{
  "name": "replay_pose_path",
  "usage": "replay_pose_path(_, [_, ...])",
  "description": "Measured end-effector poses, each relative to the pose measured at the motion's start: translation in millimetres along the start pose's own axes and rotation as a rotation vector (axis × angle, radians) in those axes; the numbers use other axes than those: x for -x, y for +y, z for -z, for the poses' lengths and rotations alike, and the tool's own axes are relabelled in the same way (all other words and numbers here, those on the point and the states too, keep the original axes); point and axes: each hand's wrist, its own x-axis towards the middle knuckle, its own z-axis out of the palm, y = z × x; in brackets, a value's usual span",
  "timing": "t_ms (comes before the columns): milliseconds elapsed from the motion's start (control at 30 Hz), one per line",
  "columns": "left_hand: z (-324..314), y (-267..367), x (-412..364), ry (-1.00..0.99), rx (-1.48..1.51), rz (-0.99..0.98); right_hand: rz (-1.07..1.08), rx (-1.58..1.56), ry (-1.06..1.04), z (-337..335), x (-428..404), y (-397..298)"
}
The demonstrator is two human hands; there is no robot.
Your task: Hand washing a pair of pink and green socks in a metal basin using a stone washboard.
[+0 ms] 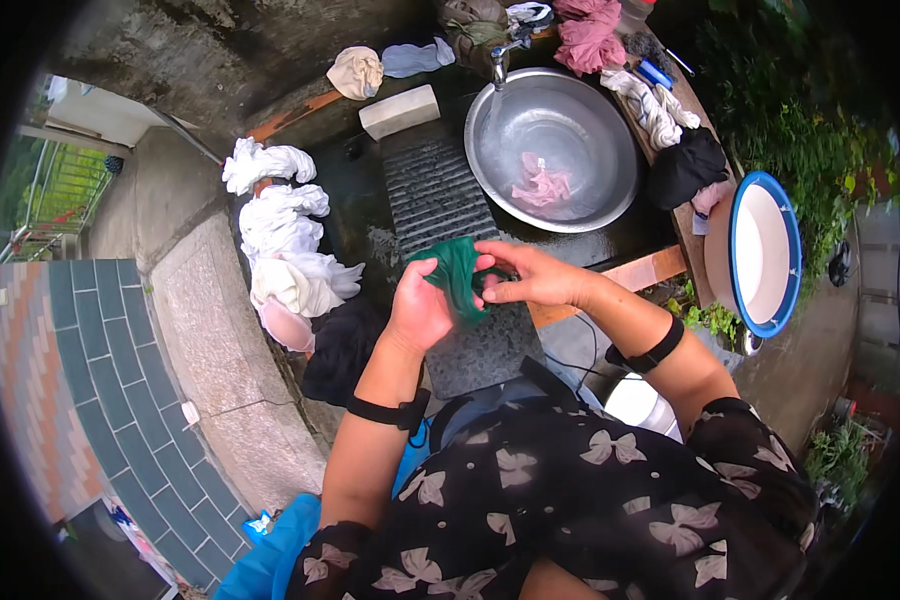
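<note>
A wet-looking dark green cloth [454, 271] is stretched between my hands over the near end of a ridged stone washboard [439, 199]. My left hand [420, 304] grips its left side, thumb on top. My right hand [532, 277] pinches the right edge, with some fingers hidden behind the fabric. Beyond my hands stands a large metal basin [630, 161] holding water and a small pink cloth [541, 182]. From the faucet [499, 64] at the basin's far rim, water runs down into it.
White garments [285, 217] and a black cloth [345, 349] lie along the left ledge. A pale block [399, 112] rests at the washboard's far end. On the right ledge are a striped cloth [645, 109], black fabric [686, 169] and a blue-rimmed basin [795, 255] tilted on its side.
</note>
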Motion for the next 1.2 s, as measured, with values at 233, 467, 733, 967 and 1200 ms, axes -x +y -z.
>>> replay_pose_path(233, [35.6,1.5,18.1,0.312,-0.410,-0.111,0.043,0.335,0.263,35.7,2.3,1.4])
replay_pose_path(467, [89.8,7.9,40.8,0.595,-0.323,-0.268,0.027,0.122,0.542,65.0,11.9,-22.6])
replay_pose_path(733, [17.7,-1.5,24.4,0.302,-0.112,-0.253,0.082,-0.280,0.413,47.8,-6.5,11.9])
replay_pose_path(967, [-27.2,-15.5,11.2,0.209,-0.256,-0.227,0.258,0.113,0.126,-22.2,-44.0,78.0])
replay_pose_path(1200, [-9.5,2.1,45.1,0.322,-0.338,-0.318,0.251,0.884,0.293,28.1,-19.8,62.2])
